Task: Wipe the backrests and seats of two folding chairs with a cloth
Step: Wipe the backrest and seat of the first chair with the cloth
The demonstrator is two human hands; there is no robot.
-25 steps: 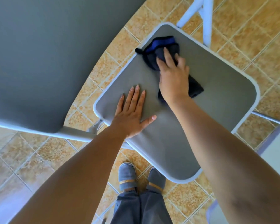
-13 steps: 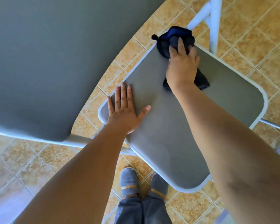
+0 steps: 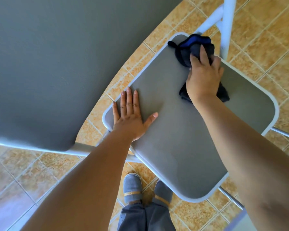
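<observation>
Cloth (image 3: 185,52) sits gripped beneath right hand (image 3: 203,79) on seat (image 3: 173,139); left hand (image 3: 130,119) presses flat, apart.

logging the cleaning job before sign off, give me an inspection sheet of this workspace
surface: grey seat, only the hands and cloth on it
job's things: dark cloth with a blue edge, bunched at the seat's far corner; grey backrest close to the camera
clutter: nothing seen
grippers: left hand flat on the seat near its edge; right hand holds the cloth down on the seat
cables: nothing seen
surroundings: orange tiled floor; white chair frame; grey shoes by the seat's near edge
</observation>
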